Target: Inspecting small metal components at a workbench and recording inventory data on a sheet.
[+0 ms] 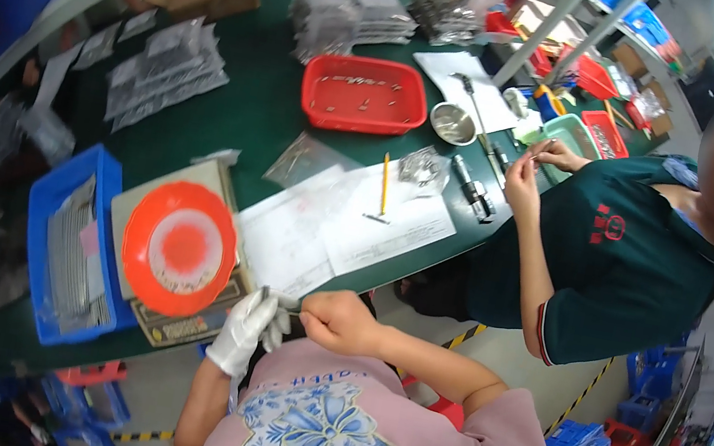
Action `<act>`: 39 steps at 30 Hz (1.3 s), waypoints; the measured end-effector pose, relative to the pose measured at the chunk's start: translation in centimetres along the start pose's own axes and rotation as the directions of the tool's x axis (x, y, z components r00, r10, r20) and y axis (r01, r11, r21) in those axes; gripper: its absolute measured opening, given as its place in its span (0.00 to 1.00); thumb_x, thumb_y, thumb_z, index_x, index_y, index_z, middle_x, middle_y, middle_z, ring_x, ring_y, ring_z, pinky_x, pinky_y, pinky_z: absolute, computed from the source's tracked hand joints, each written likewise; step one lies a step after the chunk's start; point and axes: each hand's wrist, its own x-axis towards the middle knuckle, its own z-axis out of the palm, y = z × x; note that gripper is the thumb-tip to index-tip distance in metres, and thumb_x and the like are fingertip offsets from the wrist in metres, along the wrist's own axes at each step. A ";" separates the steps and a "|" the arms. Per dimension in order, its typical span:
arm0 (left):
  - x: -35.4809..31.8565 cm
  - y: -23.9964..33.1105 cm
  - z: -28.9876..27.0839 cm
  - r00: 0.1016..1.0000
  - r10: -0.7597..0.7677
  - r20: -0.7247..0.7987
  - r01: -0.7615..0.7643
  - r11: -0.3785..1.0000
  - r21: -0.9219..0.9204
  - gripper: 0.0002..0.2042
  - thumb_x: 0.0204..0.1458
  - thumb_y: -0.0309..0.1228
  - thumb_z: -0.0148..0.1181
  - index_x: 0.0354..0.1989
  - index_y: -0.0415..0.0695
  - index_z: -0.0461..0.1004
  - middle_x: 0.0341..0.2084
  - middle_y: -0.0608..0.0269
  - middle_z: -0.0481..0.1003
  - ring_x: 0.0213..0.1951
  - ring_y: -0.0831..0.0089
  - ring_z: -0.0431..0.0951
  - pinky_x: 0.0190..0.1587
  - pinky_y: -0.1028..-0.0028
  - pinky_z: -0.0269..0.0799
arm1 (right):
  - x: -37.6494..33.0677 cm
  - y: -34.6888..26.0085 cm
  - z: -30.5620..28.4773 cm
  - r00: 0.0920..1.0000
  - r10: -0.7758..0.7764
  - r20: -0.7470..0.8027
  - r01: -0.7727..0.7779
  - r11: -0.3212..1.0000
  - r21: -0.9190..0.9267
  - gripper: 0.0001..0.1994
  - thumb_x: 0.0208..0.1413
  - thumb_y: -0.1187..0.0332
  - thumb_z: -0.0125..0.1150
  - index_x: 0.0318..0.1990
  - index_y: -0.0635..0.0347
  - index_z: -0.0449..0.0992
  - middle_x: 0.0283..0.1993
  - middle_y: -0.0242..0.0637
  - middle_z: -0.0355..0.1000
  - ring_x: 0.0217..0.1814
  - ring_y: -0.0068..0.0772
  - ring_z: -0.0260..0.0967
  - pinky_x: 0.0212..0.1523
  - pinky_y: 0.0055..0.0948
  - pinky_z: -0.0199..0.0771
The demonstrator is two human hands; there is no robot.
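My left hand (244, 333) wears a white glove and is held at the table's near edge, fingers drawn together. A small dark tip shows at its fingertips, too small to name. Bare and curled closed, my right hand (341, 322) is just to the right of it, in front of my chest. Whatever its fingers hold is hidden. A small greyish item (289, 302) shows between the two hands. Left of my gloved hand, an orange-red scalloped dish (138, 249) rests on a beige weighing scale (223, 199). Printed paper sheets (277, 242) lie just beyond my hands.
A blue basket (38, 243) of stacked flat packs stands at the left. Farther back are a red tray (360, 123) with small parts, a metal bowl (453, 125), a pencil (386, 185) and grey bagged packs (168, 75). A co-worker (609, 258) works at the right.
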 end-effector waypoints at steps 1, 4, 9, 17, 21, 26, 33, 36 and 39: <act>-0.1 0.3 0.6 0.993 0.068 -0.100 -0.065 0.997 0.029 0.08 0.50 0.29 0.43 0.34 0.39 0.67 0.21 0.65 0.66 0.20 0.80 0.67 0.19 0.84 0.62 | -0.3 0.5 0.2 0.999 0.032 -0.028 -0.030 0.998 0.057 0.11 0.45 0.68 0.45 0.14 0.60 0.60 0.13 0.40 0.58 0.13 0.41 0.55 0.14 0.31 0.54; 0.1 0.7 -0.1 0.715 0.654 0.248 -0.654 0.497 0.571 0.13 0.39 0.14 0.46 0.35 0.40 0.68 0.29 0.62 0.65 0.34 0.74 0.67 0.38 0.75 0.65 | -0.5 0.7 0.2 0.766 0.457 0.452 -0.547 0.096 0.831 0.12 0.49 0.68 0.42 0.15 0.53 0.59 0.12 0.20 0.47 0.13 0.10 0.38 0.13 0.13 0.38; 0.6 0.2 0.6 0.941 0.338 -0.015 -0.335 0.925 -0.177 0.18 0.41 0.25 0.48 0.45 0.39 0.63 0.40 0.58 0.65 0.45 0.68 0.65 0.42 0.73 0.65 | -0.3 0.7 -0.2 0.952 0.284 0.117 -0.298 0.762 0.574 0.12 0.49 0.68 0.43 0.16 0.59 0.58 0.12 0.25 0.50 0.12 0.20 0.47 0.14 0.23 0.49; 1.4 0.4 -0.3 0.609 0.728 0.315 -0.662 0.247 0.708 0.17 0.42 0.24 0.47 0.44 0.36 0.62 0.32 0.62 0.69 0.33 0.69 0.71 0.36 0.75 0.68 | 0.1 0.6 -1.2 0.783 0.420 0.459 -0.564 0.170 0.808 0.14 0.49 0.67 0.43 0.13 0.53 0.54 0.13 0.21 0.47 0.14 0.13 0.40 0.14 0.14 0.40; 0.2 1.5 0.8 0.954 0.228 -0.193 -0.291 0.854 -0.430 0.21 0.43 0.23 0.46 0.49 0.37 0.57 0.33 0.58 0.68 0.33 0.71 0.71 0.35 0.75 0.68 | 0.5 0.8 -1.4 1.000 -0.010 0.021 0.008 0.995 0.098 0.13 0.48 0.69 0.43 0.15 0.62 0.56 0.13 0.39 0.53 0.14 0.33 0.51 0.17 0.28 0.52; 0.6 0.7 0.7 0.781 0.623 0.029 -0.598 0.734 0.323 0.12 0.43 0.16 0.43 0.38 0.39 0.65 0.27 0.58 0.70 0.30 0.72 0.72 0.31 0.77 0.68 | -0.1 0.9 -1.9 0.979 0.183 0.087 -0.201 0.935 0.293 0.12 0.48 0.68 0.42 0.15 0.62 0.58 0.12 0.32 0.54 0.14 0.30 0.53 0.16 0.29 0.53; 0.5 -0.1 1.1 0.910 0.345 -0.231 -0.391 0.898 -0.199 0.19 0.44 0.23 0.46 0.47 0.35 0.58 0.41 0.56 0.65 0.45 0.67 0.66 0.40 0.71 0.68 | 0.1 0.8 -1.8 0.996 0.084 -0.005 -0.081 0.977 0.197 0.12 0.49 0.68 0.43 0.16 0.61 0.58 0.13 0.33 0.52 0.14 0.25 0.52 0.17 0.26 0.54; 0.4 -0.1 -0.2 0.993 0.084 0.087 -0.039 0.903 -0.429 0.18 0.45 0.27 0.48 0.47 0.35 0.59 0.36 0.53 0.68 0.35 0.69 0.71 0.32 0.75 0.70 | 0.3 -0.2 -2.6 0.988 -0.151 -0.033 0.148 0.986 -0.080 0.12 0.49 0.67 0.44 0.17 0.63 0.58 0.14 0.37 0.53 0.16 0.26 0.51 0.20 0.27 0.56; 0.6 -0.6 0.5 0.958 0.283 -0.038 -0.281 0.959 0.048 0.16 0.46 0.27 0.46 0.45 0.35 0.60 0.33 0.54 0.69 0.31 0.71 0.72 0.28 0.78 0.70 | 0.2 -0.4 -2.8 0.997 -0.067 -0.047 0.059 0.987 -0.153 0.13 0.49 0.67 0.44 0.17 0.63 0.59 0.14 0.37 0.54 0.17 0.26 0.50 0.20 0.27 0.55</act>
